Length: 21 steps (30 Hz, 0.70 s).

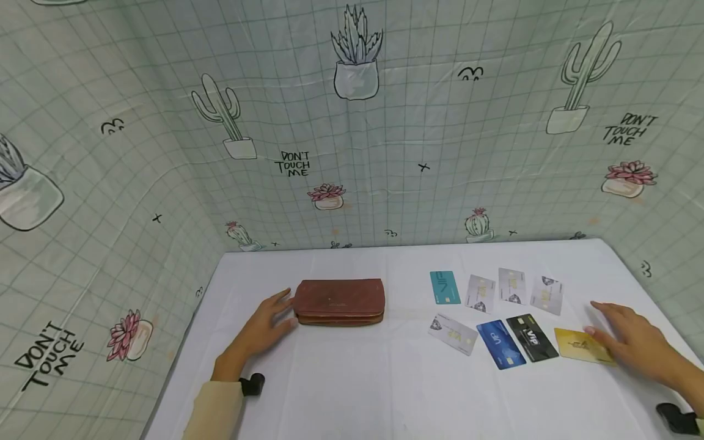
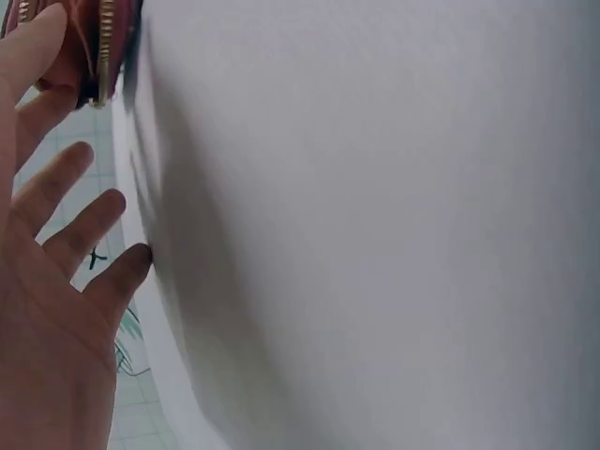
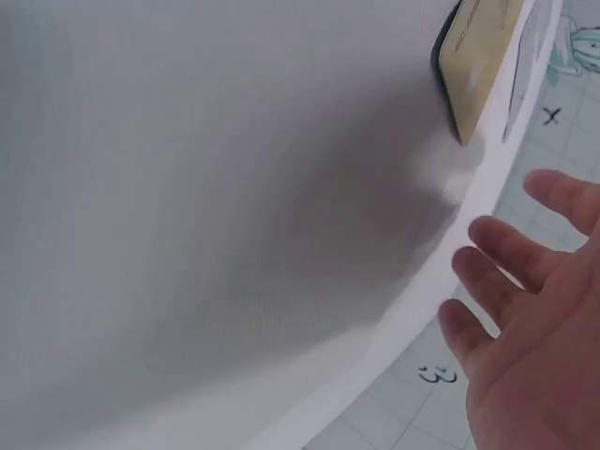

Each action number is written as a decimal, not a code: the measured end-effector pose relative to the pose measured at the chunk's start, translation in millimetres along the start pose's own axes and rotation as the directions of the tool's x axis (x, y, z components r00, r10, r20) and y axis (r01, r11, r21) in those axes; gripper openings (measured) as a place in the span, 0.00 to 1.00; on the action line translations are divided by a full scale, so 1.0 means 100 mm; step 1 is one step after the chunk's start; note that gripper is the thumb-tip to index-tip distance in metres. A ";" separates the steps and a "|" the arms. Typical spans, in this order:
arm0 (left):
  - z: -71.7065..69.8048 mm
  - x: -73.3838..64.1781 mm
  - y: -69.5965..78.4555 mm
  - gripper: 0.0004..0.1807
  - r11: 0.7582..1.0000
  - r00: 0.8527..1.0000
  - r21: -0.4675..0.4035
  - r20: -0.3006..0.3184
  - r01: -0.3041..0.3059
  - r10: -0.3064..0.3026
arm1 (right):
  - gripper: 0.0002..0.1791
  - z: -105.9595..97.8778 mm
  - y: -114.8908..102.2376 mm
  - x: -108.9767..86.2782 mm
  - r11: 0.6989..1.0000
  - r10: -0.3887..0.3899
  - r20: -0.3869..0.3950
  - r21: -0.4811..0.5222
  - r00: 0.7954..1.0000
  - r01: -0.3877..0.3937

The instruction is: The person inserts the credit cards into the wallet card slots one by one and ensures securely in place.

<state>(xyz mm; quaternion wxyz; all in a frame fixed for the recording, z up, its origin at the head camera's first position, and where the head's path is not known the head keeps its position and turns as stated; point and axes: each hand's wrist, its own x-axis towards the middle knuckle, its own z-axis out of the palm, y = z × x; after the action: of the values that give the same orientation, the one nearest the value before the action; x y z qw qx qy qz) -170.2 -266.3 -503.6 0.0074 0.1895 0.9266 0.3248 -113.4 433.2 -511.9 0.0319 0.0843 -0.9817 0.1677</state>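
A brown wallet (image 1: pixel 339 299) lies on the left half of the white table, its gold zipper teeth showing in the left wrist view. My left hand (image 1: pixel 267 326) is at the wallet's left end with fingers spread, thumb and forefinger right at its edge. On the right half, several cards are laid out. My right hand (image 1: pixel 638 339) is held out over the right end of the yellow card (image 1: pixel 577 344), its fingers loosely extended and holding nothing. Beside that card lie a black VIP card (image 1: pixel 531 337) and a blue card (image 1: pixel 501 344).
A teal card (image 1: pixel 445 287) lies in the back row with silver cards (image 1: pixel 512 286); another silver card (image 1: pixel 453 333) lies nearer the front. Grid-patterned cloth (image 1: pixel 385 134) with cactus drawings hangs behind and beside the table (image 1: pixel 341 385). Each wrist wears a black strap.
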 end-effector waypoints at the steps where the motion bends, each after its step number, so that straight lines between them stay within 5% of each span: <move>1: 0.00 0.01 0.00 0.28 1.000 1.000 -0.031 -0.022 -0.004 0.004 | 0.35 0.00 -0.03 -0.02 1.000 -0.006 0.002 0.011 1.000 0.006; 5: 0.01 0.03 0.03 0.25 0.993 0.995 -0.107 -0.092 -0.044 0.034 | 0.32 0.00 -0.11 -0.11 0.998 -0.031 0.016 0.052 0.999 0.030; 13: -0.03 0.03 0.09 0.18 0.958 0.997 -0.285 -0.075 -0.016 -0.006 | 0.29 0.04 -0.22 -0.23 0.997 -0.066 0.017 0.048 0.998 0.065; 21: 0.05 0.10 0.11 0.06 0.923 0.991 -0.385 -0.130 -0.021 -0.032 | 0.27 0.06 -0.22 -0.27 0.994 -0.083 -0.012 0.064 0.996 0.084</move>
<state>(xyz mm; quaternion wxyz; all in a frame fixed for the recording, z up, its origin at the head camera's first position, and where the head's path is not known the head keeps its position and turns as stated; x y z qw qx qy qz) -175.1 -251.8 -500.1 -0.0167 0.1597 0.8435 0.5126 -83.3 414.7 -512.8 0.0408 0.1254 -0.9712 0.1983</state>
